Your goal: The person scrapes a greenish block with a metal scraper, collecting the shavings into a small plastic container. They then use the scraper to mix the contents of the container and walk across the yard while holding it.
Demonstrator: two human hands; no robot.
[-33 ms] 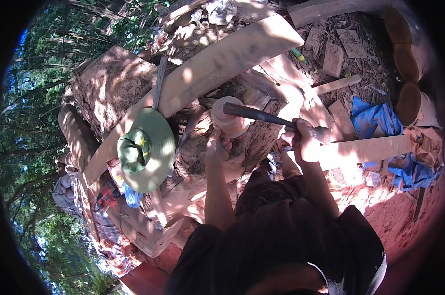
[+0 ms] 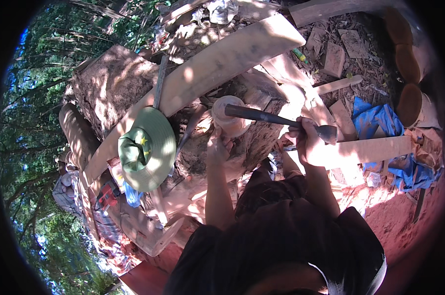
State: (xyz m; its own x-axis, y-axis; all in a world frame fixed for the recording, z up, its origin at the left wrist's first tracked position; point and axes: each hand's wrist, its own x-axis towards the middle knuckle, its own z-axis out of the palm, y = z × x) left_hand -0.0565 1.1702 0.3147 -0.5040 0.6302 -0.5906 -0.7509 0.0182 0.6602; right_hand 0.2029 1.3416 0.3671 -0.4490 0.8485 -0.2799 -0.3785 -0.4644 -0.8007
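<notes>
A pale, round piece with a ringed, cup-like top [image 2: 231, 116] stands on the rough wooden stump [image 2: 193, 160] in front of me. My left hand [image 2: 218, 148] is closed against its near side, with the fingers curled at its lower edge. Over on the right, my right hand [image 2: 307, 139] grips a chisel-like tool [image 2: 262, 114] close to its metal blade [image 2: 327, 133]. The tool's long dark handle points left, its thick end overlapping the round piece in the picture. Whether the handle touches the piece I cannot tell.
A green brimmed hat [image 2: 151, 152] lies left of the stump. One long plank [image 2: 222, 61] slants behind it, near a big wood block [image 2: 112, 88]. Blue plastic sheeting [image 2: 377, 118], another board [image 2: 370, 149] and wood offcuts [image 2: 334, 59] lie to the right.
My right hand and the chisel-like tool have shifted slightly to the right, and the metal blade shows more clearly. My left hand and the round piece stay nearly in place.
</notes>
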